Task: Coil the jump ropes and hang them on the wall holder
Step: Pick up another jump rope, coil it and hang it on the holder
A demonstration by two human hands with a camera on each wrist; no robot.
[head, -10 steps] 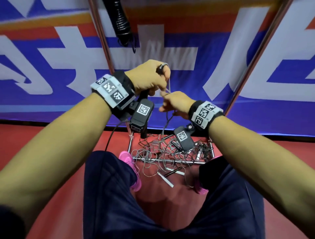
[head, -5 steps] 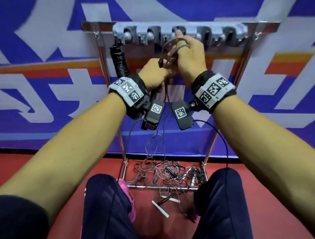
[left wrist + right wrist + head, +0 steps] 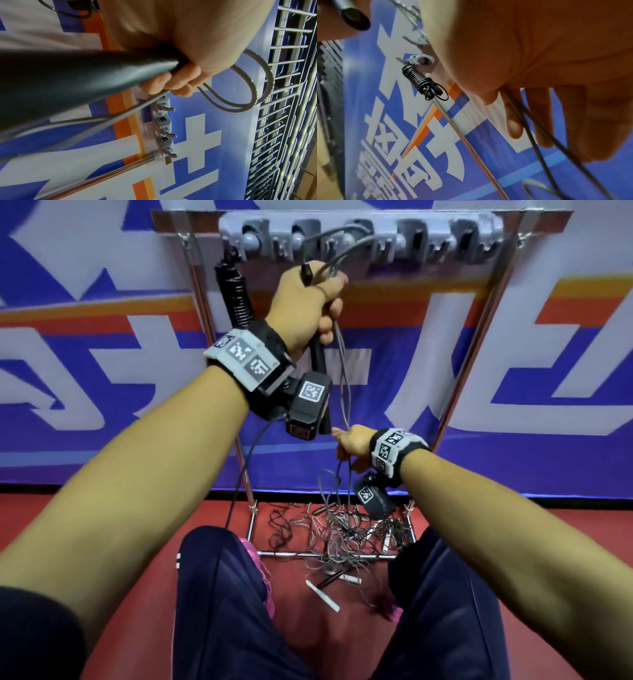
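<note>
Two rope loops [image 3: 236, 110] in left hand [image 3: 305, 302], fist round handle [image 3: 85, 73], just below wall holder [image 3: 479, 241]; right hand [image 3: 352, 445] pinches strand [image 3: 537, 148] underneath.

Left hand [image 3: 303, 302] raised, gripping the jump rope [image 3: 319, 356]; right hand [image 3: 352, 445] lower, pinching the same rope

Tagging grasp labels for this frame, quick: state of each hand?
Left hand: closed on the black handle and loops of the grey rope.
Right hand: pinching the same grey rope lower down, thumb against fingers.
</note>
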